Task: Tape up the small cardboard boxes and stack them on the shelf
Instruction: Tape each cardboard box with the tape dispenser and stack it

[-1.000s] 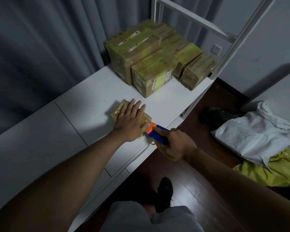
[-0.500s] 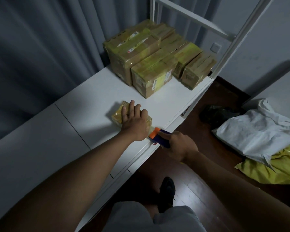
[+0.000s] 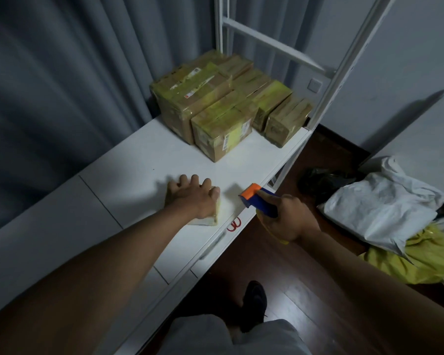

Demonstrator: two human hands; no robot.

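Small box (image 3: 210, 218) lies under the left hand (image 3: 194, 198), fingers curled over it.

**Labels present, none legible**

No lettering can be read anywhere. The large taped box (image 3: 190, 98) at the back of the white shelf (image 3: 144, 160) carries pale shipping labels with a small red mark, their print too blurred to make out. The box in front of it (image 3: 223, 129) has a white barcode sticker on its side, its digits unreadable. A red looped mark (image 3: 234, 224) sits near the shelf's front edge; I cannot tell what it says.
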